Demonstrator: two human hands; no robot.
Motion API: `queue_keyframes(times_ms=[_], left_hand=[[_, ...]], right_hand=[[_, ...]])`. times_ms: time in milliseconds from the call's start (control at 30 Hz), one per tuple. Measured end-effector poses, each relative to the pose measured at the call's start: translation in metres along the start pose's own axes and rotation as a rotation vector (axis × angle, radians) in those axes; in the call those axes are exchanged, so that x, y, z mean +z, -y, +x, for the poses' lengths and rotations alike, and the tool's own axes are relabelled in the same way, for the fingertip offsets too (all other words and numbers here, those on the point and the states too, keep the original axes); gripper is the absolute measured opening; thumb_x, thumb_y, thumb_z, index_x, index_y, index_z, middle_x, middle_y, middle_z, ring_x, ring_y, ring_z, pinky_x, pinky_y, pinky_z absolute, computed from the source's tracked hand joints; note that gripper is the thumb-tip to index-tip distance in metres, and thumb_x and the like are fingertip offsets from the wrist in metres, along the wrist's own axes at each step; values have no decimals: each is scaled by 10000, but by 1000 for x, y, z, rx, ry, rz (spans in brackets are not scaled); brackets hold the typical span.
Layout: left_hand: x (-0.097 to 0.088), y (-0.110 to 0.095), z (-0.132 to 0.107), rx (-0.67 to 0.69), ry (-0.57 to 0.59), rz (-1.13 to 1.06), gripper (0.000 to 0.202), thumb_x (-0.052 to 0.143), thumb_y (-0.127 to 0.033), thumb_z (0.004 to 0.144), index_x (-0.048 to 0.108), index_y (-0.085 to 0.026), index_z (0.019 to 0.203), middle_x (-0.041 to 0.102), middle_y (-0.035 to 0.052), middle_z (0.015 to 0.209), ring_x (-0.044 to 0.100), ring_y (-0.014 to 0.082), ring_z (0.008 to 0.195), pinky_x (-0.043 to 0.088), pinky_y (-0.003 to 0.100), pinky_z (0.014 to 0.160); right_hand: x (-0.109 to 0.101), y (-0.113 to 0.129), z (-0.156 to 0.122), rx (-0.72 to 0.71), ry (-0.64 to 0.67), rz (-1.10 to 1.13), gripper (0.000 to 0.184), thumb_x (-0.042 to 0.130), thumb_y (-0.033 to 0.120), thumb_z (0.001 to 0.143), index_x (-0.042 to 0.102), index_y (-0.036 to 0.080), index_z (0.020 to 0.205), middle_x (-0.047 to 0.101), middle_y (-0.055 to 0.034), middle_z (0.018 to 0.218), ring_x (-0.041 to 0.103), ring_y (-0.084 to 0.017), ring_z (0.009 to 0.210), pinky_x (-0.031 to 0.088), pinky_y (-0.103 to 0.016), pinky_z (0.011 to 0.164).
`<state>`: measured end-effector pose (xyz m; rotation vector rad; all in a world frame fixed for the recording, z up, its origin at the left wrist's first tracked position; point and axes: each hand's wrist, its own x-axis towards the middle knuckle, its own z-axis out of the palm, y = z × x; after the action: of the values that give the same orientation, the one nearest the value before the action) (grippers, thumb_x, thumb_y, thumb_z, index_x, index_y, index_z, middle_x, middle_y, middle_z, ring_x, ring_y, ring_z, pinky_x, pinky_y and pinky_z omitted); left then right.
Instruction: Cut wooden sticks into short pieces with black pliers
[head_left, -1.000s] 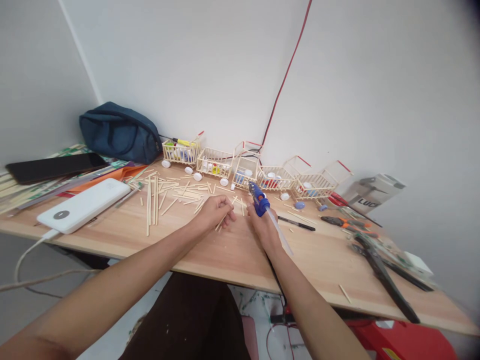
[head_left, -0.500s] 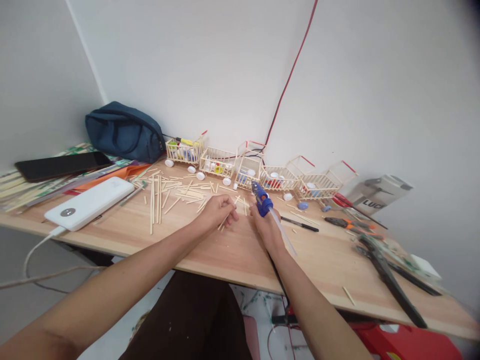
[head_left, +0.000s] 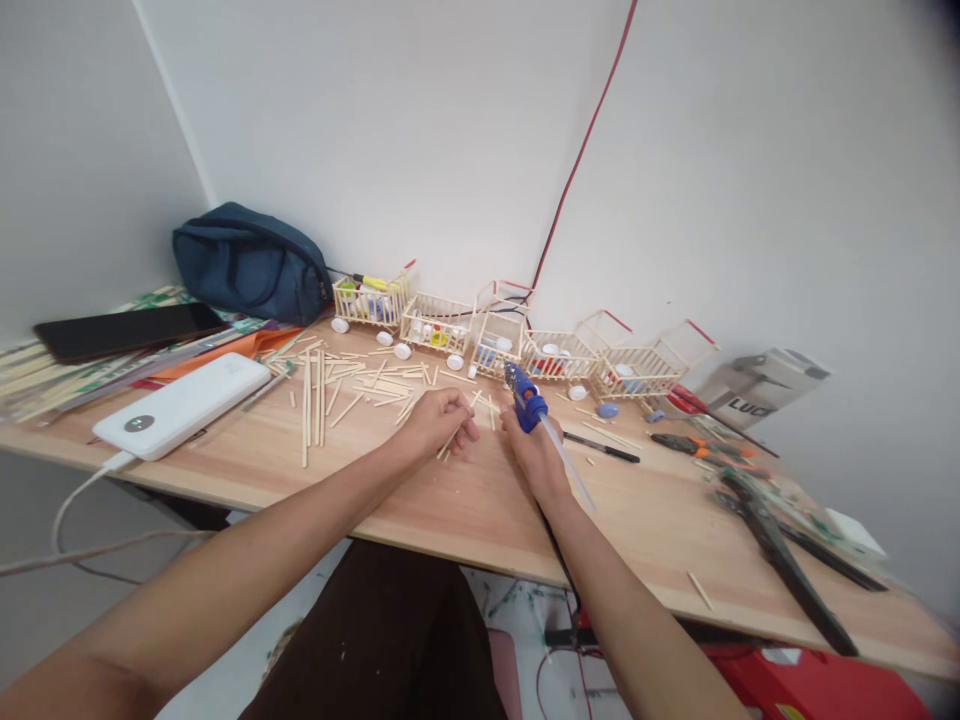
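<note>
- Left hand (head_left: 442, 422): grip closed on at least one thin stick (head_left: 444, 450) over the desk (head_left: 480, 520); a light, steady pinch suits it.
- Right hand (head_left: 534, 455): grip wrapped around the blue glue gun (head_left: 528, 398); best steered clear of bare fingers.

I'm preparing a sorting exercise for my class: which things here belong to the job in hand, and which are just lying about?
Likely part of the job:
glue gun, in the right hand
thin stick, in the left hand
loose sticks nearby
probably the stick carts

Apparently just lying about:
blue bag
white power bank
dark phone
black pen
</note>
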<state>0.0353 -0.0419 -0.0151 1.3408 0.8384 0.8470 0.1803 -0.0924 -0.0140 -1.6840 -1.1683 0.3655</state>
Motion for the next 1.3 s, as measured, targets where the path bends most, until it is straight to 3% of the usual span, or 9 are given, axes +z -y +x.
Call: queue_keyframes(times_ms=[1300], left_hand=[[0,-1,-1,2,0,2,133,495,-124,808,480,-152,678,640,6,564,485,65,364,384,170,350]], right_hand=[[-1,4,0,17,-1,7,296,538,444,724,626,162,708,629,-49,657,536,-197,638,407,-304,618]])
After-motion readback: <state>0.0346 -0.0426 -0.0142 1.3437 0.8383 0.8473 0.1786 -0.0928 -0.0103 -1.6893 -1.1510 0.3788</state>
